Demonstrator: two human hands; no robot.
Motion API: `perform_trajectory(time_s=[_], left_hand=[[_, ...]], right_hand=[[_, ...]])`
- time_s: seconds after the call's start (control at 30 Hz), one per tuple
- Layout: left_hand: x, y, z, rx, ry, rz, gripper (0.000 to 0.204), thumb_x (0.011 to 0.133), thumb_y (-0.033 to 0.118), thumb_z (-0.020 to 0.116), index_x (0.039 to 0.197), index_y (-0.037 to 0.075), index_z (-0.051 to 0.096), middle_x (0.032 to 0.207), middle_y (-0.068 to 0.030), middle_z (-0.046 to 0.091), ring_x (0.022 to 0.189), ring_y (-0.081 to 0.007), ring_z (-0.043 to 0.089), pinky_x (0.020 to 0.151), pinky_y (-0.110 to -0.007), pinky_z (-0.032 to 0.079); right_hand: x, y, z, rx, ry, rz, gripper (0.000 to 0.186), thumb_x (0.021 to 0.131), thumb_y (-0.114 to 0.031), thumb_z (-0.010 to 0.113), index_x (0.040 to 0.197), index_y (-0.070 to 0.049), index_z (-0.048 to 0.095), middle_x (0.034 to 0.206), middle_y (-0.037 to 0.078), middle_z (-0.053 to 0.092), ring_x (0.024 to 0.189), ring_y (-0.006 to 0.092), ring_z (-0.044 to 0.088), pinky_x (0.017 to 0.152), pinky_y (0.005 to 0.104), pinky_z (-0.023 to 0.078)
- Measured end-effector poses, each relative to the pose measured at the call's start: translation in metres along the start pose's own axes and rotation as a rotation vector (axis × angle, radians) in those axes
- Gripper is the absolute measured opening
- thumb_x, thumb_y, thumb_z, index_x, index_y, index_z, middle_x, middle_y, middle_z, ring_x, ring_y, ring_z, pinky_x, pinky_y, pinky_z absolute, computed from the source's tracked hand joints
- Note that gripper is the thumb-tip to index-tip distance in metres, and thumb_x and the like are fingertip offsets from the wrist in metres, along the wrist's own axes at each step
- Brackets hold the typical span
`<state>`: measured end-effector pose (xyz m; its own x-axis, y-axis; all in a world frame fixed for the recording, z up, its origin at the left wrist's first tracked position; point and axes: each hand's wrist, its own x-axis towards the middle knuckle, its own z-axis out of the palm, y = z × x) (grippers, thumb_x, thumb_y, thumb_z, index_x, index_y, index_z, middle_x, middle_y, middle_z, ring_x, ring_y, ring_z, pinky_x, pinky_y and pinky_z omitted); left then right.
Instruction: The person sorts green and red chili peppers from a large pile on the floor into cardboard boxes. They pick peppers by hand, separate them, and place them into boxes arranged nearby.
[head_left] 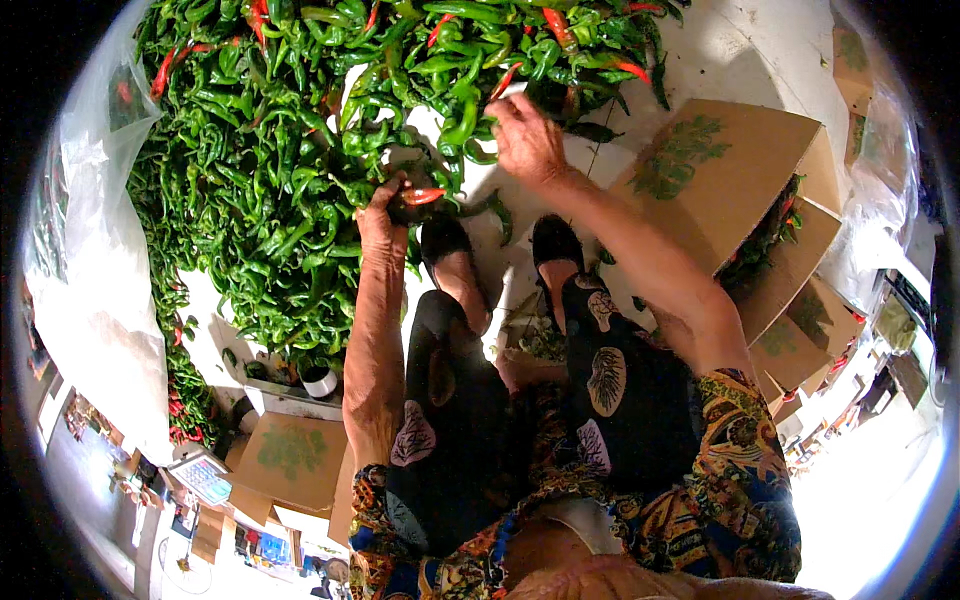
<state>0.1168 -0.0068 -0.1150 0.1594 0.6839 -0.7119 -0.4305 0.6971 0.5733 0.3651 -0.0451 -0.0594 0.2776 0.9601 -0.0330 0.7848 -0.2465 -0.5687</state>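
Observation:
A broad heap of green chili peppers [270, 190], mixed with a few red ones, spreads before me. At its near edge my left hand [379, 212] is closed, and a red chili pepper [424, 196] sticks out to the right from its fingers. My right hand [528, 140], a little blurred, has its fingers curled in at the heap's right edge. A green chili pepper [464, 120] is just left of those fingertips, and a red chili pepper [506, 80] lies just above them. Whatever is between the right fingers is hidden.
An open cardboard box [715, 165] with peppers inside stands at my right. Another cardboard box [285, 450] is at lower left, near a small white cup [319, 381] and a calculator-like keypad device [201, 478]. Clear plastic sheeting [95, 250] hangs at the left. My feet are between the boxes.

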Motion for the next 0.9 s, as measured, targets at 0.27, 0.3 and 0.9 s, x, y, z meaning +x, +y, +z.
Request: perform_trajectory(time_s=[0.27,0.3,0.9], left_hand=[[-0.044,-0.014,0.04,-0.081,-0.115,-0.06,0.047,0.073,0.001,0.064,0.118,0.004,0.051,0.089,-0.0062,0.06,0.081,-0.02,0.06,0.077,-0.038,0.053],[-0.042,-0.016,0.038,-0.089,-0.119,-0.075,0.047,0.073,0.001,0.064,0.118,0.004,0.051,0.091,-0.0067,0.06,0.083,-0.0202,0.06,0.078,-0.038,0.052],[-0.048,0.012,0.037,-0.325,-0.312,-0.099,0.042,0.085,0.007,0.06,0.124,0.005,0.046,0.108,-0.0126,0.06,0.098,-0.0252,0.058,0.088,-0.041,0.048]], right_hand=[[0.048,0.034,-0.014,-0.662,-0.154,-0.346,0.023,0.074,-0.014,0.057,0.095,-0.014,0.066,0.098,0.005,0.05,0.098,0.0236,0.048,0.081,0.0377,0.044],[0.047,0.034,-0.013,-0.654,-0.169,-0.361,0.022,0.075,-0.014,0.057,0.094,-0.014,0.066,0.097,0.005,0.05,0.099,0.0237,0.048,0.082,0.0385,0.043],[0.027,-0.05,-0.011,1.215,-1.034,0.481,0.031,0.085,-0.037,0.064,0.102,-0.011,0.06,0.094,0.0,0.066,0.085,0.0113,0.062,0.073,0.0252,0.048]])
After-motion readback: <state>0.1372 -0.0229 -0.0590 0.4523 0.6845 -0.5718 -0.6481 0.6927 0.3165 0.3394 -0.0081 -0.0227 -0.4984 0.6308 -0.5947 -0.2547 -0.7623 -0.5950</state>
